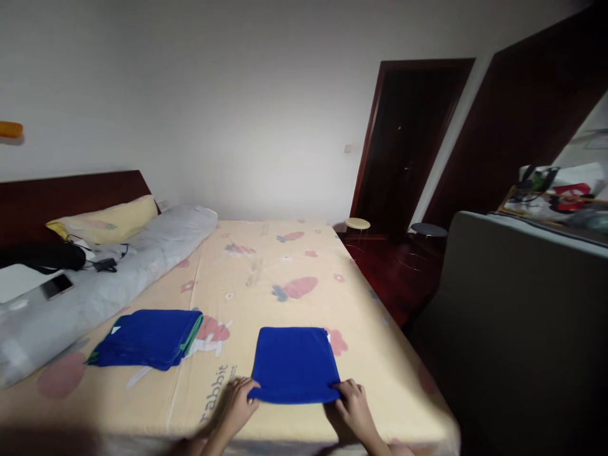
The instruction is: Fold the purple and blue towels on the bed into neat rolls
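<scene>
A blue cloth (295, 361), folded into a rough square, lies flat on the bed. My left hand (241, 400) pinches its near left corner, and my right hand (352, 404) grips the near right corner. A small white tag shows at the cloth's right edge. To the left rests a stack of folded blue cloths (147, 339) with green edging, apart from both hands.
The bed (256, 272) has a cream sheet printed with carrots. Along its left side lie a grey rolled quilt (137, 263), a yellow pillow (109, 221) and a phone (57, 286). Two stools (357, 223) stand beyond; a dark panel (517, 329) borders the right.
</scene>
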`<act>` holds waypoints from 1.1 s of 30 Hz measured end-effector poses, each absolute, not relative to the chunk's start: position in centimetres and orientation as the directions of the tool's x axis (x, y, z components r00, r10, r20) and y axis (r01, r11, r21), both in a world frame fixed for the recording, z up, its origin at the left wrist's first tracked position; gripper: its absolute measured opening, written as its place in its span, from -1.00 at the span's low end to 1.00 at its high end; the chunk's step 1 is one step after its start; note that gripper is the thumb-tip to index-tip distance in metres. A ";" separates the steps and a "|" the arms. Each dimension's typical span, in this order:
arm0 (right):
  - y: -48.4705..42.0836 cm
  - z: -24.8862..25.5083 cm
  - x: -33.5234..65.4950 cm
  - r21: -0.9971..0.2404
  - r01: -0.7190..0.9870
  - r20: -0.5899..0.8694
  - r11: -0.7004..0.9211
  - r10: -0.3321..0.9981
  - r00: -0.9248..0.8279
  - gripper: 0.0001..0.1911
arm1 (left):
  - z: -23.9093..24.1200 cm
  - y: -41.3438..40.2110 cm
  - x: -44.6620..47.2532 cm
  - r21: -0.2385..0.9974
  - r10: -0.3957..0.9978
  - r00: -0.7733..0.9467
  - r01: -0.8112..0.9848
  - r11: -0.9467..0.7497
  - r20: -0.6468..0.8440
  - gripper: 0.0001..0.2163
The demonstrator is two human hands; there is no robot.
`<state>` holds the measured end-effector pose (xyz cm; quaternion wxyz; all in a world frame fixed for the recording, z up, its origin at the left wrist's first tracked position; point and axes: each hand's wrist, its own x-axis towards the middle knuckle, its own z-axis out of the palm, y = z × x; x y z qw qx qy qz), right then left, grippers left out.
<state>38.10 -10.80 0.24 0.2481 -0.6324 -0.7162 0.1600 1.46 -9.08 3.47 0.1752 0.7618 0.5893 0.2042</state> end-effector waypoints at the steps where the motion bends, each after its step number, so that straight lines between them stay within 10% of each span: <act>1: -10.7 0.4 38.3 -0.587 0.801 0.139 0.118 0.989 -0.044 -0.70 | 3.9 -9.0 1.4 0.525 0.981 0.180 0.829 -0.193 0.076 -0.67; 10: -10.4 -1.4 37.4 -0.552 0.830 0.186 -0.079 0.959 0.215 -0.69 | 2.6 -9.3 2.9 0.296 0.987 -0.141 0.948 0.112 0.077 -0.60; 18: -12.9 -3.1 28.5 -0.326 0.870 0.313 0.370 0.911 -0.270 -0.30 | -0.2 -11.8 10.3 0.177 0.865 0.432 0.859 -0.481 0.257 -0.35; 33: -11.7 -2.9 36.0 -0.283 0.943 0.245 0.173 0.964 -0.103 -0.45 | 1.3 -10.5 2.1 0.217 0.936 0.333 0.911 -0.351 0.118 -0.33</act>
